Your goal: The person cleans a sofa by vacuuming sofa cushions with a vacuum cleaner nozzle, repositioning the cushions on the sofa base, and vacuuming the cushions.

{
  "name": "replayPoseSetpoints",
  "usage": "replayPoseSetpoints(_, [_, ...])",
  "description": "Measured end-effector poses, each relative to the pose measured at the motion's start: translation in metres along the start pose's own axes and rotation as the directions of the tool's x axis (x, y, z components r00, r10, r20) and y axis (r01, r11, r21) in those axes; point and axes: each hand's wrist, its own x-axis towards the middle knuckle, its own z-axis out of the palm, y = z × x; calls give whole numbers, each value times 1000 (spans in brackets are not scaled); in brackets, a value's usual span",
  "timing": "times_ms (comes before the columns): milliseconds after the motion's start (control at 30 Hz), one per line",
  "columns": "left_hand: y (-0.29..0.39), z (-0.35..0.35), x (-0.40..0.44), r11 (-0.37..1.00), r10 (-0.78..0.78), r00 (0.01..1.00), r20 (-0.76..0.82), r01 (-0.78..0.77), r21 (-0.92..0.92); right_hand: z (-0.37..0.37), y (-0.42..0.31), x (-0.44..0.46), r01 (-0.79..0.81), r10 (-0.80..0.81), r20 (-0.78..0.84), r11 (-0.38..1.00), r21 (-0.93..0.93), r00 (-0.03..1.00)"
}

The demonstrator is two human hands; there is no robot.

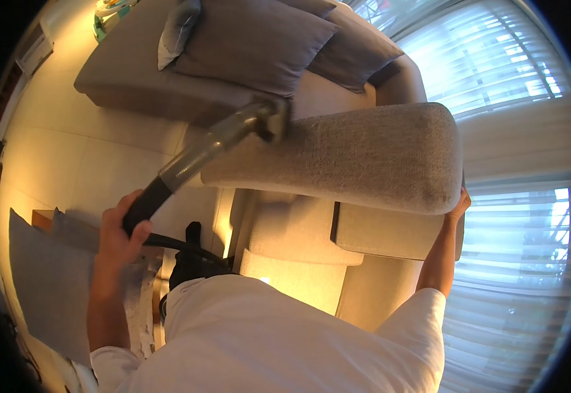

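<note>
My left hand (123, 229) is wrapped round the black handle of a vacuum wand (193, 157), whose clear tube slants up and to the right. The wand's dark nozzle (273, 119) is at the left part of a long grey-beige sofa cushion (370, 154), somewhat blurred. At the far right end of this cushion is my right hand (460, 204), its fingers partly hidden behind the cushion's edge. A black hose (187, 246) runs from the handle towards my body.
Behind the cushion stands a sofa (128, 85) with grey pillows (249, 46). Below it lie other beige sofa parts (390, 229). Windows with blinds (521, 262) line the right side. A grey cushion (49, 281) is at lower left, beside the tiled floor (49, 157).
</note>
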Motion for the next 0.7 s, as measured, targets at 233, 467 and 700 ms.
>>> replayPoseSetpoints(233, [2,0,7,980,-149,987,65,139,142,-4,18,-1,-24,24,12,1000,20,1000])
replayPoseSetpoints(467, [-19,28,-31,979,5,997,76,10,-204,-2,1,-6,-69,68,9,997,47,998])
replayPoseSetpoints(700, [-42,71,25,828,-160,987,3,136,-544,24,-142,-17,-158,132,-111,946,-284,985])
